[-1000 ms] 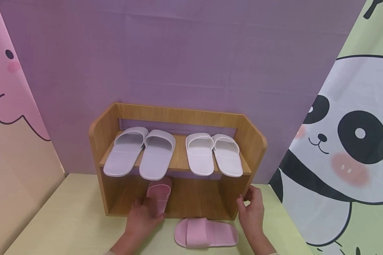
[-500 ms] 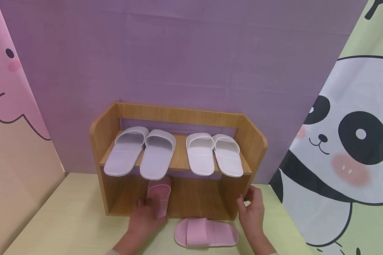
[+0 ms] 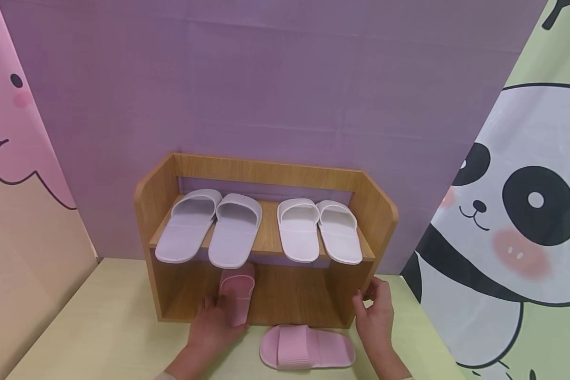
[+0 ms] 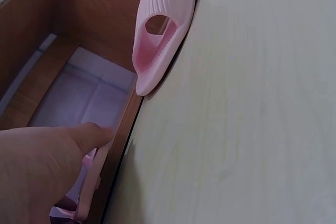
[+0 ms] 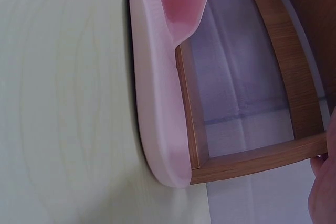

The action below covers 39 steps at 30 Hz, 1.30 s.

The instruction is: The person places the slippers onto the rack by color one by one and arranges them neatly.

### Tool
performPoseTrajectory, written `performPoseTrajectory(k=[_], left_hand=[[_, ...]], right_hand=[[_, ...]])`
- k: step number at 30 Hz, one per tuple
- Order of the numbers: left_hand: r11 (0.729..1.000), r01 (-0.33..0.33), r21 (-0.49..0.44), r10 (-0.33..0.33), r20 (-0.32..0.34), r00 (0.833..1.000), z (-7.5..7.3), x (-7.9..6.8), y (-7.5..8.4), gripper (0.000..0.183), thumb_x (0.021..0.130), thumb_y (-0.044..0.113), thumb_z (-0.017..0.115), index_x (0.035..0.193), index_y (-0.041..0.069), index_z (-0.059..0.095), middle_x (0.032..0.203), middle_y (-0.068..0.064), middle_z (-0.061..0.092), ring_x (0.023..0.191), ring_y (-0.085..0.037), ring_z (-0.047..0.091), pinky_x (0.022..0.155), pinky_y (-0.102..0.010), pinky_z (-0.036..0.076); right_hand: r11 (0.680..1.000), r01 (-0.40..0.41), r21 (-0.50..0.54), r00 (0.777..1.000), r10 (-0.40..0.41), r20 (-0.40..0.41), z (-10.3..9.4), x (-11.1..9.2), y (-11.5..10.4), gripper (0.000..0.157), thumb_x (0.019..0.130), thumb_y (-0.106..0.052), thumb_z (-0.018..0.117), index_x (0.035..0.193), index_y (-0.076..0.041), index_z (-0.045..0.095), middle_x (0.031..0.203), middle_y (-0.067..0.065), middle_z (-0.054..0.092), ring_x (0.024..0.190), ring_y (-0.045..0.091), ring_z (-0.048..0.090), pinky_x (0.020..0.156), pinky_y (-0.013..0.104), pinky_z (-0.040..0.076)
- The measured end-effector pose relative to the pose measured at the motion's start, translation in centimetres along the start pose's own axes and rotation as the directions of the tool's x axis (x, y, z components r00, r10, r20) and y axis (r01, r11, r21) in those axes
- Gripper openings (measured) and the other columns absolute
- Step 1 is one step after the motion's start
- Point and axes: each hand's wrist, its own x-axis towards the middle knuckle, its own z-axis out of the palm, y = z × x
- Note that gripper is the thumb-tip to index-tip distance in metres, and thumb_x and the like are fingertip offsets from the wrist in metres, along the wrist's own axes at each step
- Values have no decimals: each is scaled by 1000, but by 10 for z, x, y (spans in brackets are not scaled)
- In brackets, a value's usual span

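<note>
My left hand (image 3: 214, 327) is at the lower shelf, holding a pink slipper (image 3: 241, 303) by its heel end, with the thumb at the heel's right and the fingers along its left side. The slipper points toe inward; my hand hides part of it. My right hand (image 3: 376, 316) grips the front edge of the right side panel of a small wooden shoe rack (image 3: 290, 295). Between the hands, a second pink slipper (image 3: 330, 348) lies sideways on the table before the rack, its ribbed strap toward the left; it also shows in the left wrist view.
On the upper shelf stand a pair of pale lilac slippers (image 3: 231, 240) at left and a pair of white slippers (image 3: 300, 237) at right. A purple cloth backdrop (image 3: 275, 95) hangs behind the rack. The light wood table (image 3: 90, 327) extends around it.
My left hand and the pink slipper on the lower shelf have shifted very slightly. The right hand, the other slippers and the rack stay where they were.
</note>
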Motion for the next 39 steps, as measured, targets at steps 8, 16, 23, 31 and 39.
performPoseTrajectory(k=[8, 16, 23, 31, 39], left_hand=[[1000, -2, -25, 2, 8, 1000, -2, -3, -2, 108, 77, 62, 91, 151, -9, 56, 148, -34, 51, 135, -53, 54, 96, -64, 60], [998, -25, -64, 23, -20, 1000, -8, -9, -7, 91, 78, 60, 93, 140, -2, 66, 140, -26, 58, 125, -46, 59, 92, -61, 61], [982, -76, -176, 53, -132, 990, -27, -20, -18, 65, 77, 40, 100, 123, 1, 75, 122, -15, 66, 103, -31, 70, 86, -54, 63], [970, -50, -236, 4, -190, 982, -56, -28, -33, 44, 84, 23, 93, 121, 7, 74, 122, -13, 63, 107, -33, 68, 89, -55, 62], [968, -147, -203, 45, -439, 897, -78, -34, -52, 26, 86, 11, 89, 107, 9, 74, 111, -7, 63, 90, -24, 68, 68, -42, 58]], right_hand=[[1000, -26, -17, 1000, 26, 11, 0, -1, 0, 38, 95, 11, 71, 128, 1, 57, 107, 10, 65, 91, 15, 60, 80, 6, 43], [1000, -28, -9, 1000, 28, 13, -1, -2, -1, 38, 95, 12, 71, 128, 1, 57, 109, 11, 66, 92, 15, 61, 81, 6, 44], [1000, -25, 6, 1000, 25, 8, -2, -1, -2, 37, 95, 13, 70, 129, 2, 57, 109, 11, 66, 92, 18, 62, 80, 7, 45], [1000, -26, -8, 1000, 26, 6, 1, 0, 1, 38, 95, 12, 71, 129, 1, 57, 107, 11, 67, 91, 17, 62, 81, 6, 44], [1000, -7, -3, 1000, 7, -3, 3, 0, 4, 38, 94, 13, 70, 128, 1, 57, 105, 11, 67, 89, 17, 63, 80, 7, 44]])
